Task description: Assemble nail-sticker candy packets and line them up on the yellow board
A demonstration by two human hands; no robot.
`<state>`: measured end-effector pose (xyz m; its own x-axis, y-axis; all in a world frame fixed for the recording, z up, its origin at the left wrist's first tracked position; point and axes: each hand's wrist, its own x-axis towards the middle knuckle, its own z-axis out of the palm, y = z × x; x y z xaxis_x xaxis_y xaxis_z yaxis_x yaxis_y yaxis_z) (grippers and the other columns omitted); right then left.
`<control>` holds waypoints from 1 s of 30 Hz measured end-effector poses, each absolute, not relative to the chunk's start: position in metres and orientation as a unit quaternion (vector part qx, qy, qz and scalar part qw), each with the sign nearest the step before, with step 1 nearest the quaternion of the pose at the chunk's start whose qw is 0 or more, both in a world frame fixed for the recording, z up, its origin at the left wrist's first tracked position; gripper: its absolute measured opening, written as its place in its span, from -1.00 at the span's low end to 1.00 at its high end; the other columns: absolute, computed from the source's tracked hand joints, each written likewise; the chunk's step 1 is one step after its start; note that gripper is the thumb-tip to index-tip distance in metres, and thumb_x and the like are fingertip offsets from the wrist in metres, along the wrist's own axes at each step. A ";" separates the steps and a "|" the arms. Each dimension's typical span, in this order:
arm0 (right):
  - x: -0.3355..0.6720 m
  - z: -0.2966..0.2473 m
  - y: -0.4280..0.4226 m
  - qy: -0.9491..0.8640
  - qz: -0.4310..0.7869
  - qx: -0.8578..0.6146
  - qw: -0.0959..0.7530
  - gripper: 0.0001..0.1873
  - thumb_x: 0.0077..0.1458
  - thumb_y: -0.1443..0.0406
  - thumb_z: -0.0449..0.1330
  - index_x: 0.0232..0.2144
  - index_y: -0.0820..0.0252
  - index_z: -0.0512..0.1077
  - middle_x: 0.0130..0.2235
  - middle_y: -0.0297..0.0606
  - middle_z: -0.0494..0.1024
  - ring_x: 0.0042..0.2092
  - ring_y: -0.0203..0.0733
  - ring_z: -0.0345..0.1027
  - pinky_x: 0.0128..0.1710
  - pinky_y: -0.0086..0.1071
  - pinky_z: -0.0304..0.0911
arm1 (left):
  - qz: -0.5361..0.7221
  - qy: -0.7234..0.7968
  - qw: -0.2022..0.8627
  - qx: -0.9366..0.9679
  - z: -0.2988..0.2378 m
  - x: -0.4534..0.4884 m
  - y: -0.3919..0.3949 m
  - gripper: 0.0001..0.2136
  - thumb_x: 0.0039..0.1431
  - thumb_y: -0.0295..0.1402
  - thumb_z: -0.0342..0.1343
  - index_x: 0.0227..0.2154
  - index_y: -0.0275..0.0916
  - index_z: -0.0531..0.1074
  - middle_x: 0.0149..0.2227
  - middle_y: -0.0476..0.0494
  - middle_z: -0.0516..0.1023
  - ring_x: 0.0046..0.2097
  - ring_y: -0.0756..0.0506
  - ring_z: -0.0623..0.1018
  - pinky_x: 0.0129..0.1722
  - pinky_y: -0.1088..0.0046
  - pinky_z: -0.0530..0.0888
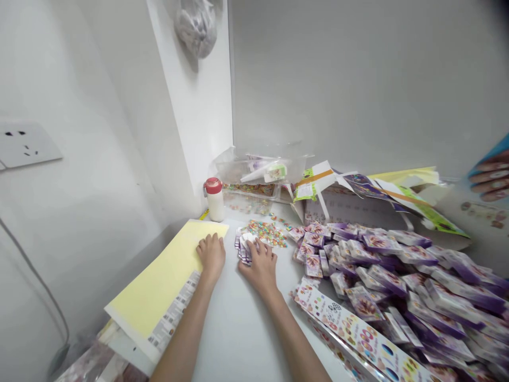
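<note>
2 hands [212,256] [261,261], 1 btl [216,204], 30+ purp. bxs [387,278]

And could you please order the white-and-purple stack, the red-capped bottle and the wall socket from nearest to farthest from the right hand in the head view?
1. White-and-purple stack: at the right hand, on its left.
2. Red-capped bottle: farther ahead, to the left.
3. Wall socket: far left.
</note>
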<state>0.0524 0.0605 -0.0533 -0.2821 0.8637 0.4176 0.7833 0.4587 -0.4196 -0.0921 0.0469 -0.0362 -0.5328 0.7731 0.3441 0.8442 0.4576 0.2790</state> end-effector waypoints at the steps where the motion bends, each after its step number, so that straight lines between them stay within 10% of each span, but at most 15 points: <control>1: 0.052 -0.054 0.061 -0.800 0.068 -0.511 0.306 -0.43 -0.08 0.21 0.24 0.04 0.09 0.33 0.14 -0.11 0.30 0.09 0.08 0.10 -0.02 -0.13 0.06 | -0.205 -0.847 0.073 -0.484 -0.036 -0.095 0.046 -0.67 0.26 -0.37 -0.18 -0.06 -0.31 0.43 -0.09 -0.39 0.46 -0.06 -0.31 0.37 -0.13 0.12 0.29; 15: 0.059 -0.071 0.077 -0.784 0.248 -0.382 0.422 -0.56 -0.10 0.33 0.27 -0.08 0.15 0.47 -0.02 -0.14 0.50 0.02 -0.03 0.29 0.05 -0.12 0.19 | -0.242 -0.793 -0.014 -0.558 -0.038 -0.090 0.053 -0.53 0.08 -0.65 -0.17 0.05 -0.34 0.35 0.04 -0.41 0.35 0.02 -0.30 0.33 -0.05 0.15 0.31; 19: 0.060 -0.069 0.080 -0.728 0.335 -0.384 0.458 -0.69 -0.13 0.25 0.33 -0.24 0.14 0.56 -0.09 -0.14 0.55 0.00 -0.02 0.33 0.02 -0.12 0.22 | -0.263 -0.711 -0.043 -0.651 -0.030 -0.089 0.052 -0.35 -0.02 -0.72 -0.15 0.16 -0.11 0.22 0.12 -0.13 0.36 0.11 -0.14 0.30 0.04 0.31 0.27; 30: 0.074 -0.049 0.067 -0.592 0.284 -0.431 0.619 -0.71 0.09 0.11 0.14 -0.36 0.22 0.50 -0.33 -0.21 0.56 -0.26 -0.14 0.39 -0.19 -0.27 0.28 | -0.310 -0.583 -0.114 -0.742 -0.019 -0.079 0.042 -0.38 0.04 -0.52 0.02 0.20 -0.01 0.14 0.28 -0.04 0.13 0.28 -0.14 0.09 0.22 0.18 0.02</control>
